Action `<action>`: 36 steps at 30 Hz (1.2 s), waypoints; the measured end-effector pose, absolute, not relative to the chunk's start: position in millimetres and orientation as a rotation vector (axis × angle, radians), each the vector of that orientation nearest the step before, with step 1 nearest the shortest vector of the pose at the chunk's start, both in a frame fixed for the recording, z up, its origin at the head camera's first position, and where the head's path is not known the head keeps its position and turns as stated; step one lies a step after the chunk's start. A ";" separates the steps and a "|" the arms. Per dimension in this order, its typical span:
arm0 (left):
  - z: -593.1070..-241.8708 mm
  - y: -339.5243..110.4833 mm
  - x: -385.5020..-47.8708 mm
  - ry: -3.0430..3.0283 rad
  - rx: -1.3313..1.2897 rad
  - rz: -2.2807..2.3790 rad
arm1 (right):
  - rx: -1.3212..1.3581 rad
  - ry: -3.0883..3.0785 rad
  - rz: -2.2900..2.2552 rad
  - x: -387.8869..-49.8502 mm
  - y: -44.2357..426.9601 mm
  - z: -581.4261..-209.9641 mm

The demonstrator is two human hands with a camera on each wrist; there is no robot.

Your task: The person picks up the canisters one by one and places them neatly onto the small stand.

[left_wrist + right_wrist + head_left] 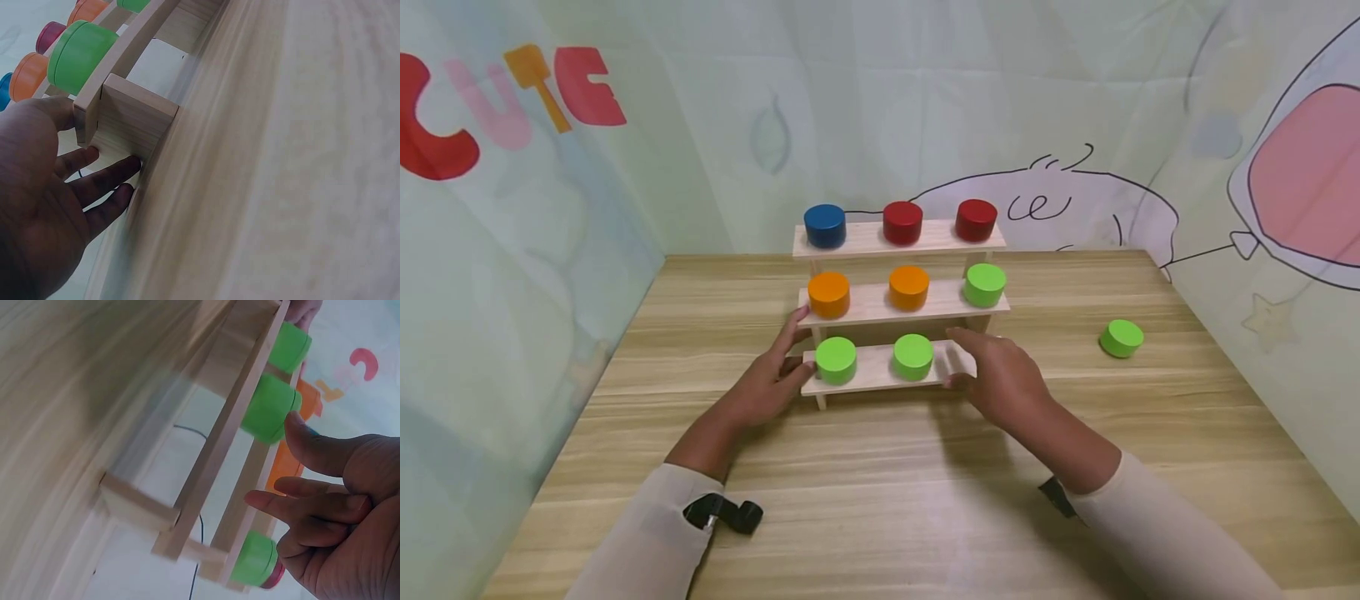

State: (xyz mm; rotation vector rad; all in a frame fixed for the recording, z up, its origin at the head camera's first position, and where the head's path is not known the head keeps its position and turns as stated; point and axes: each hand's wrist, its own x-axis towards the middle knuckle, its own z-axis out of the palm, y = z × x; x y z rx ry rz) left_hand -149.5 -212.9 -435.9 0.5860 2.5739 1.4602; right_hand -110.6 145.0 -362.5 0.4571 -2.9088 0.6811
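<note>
A three-step wooden display rack (874, 368) stands on the table. My left hand (762, 385) is at its left end; in the left wrist view the thumb touches the lowest shelf's end and the fingers (103, 181) reach along the side panel. Over the right end of that shelf hovers my right hand (1006, 382), holding nothing, its fingers loosely bent. Two green round blocks (913, 357) sit on the lowest shelf, at left and middle. Two orange blocks (829, 295) and a green block (985, 285) occupy the middle shelf. On top are a blue block (825, 227) and two red blocks (902, 223).
Another green block (1122, 338) lies by itself on the wooden table (865, 500), right of the rack. Printed cloth (700, 125) hangs behind the table and along both sides. A black wrist-camera mount (730, 512) sits on the left sleeve.
</note>
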 end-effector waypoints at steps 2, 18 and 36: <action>-435.6 -212.9 -149.6 2.576 0.590 1.460 | 0.452 -2.908 0.680 -110.3 151.7 -361.3; -437.4 -211.9 -150.1 2.581 0.565 1.438 | 0.457 -2.845 0.874 -108.9 224.1 -353.3; -435.0 -212.3 -148.8 2.573 0.526 1.444 | 0.067 -2.619 1.263 -132.8 290.6 -364.3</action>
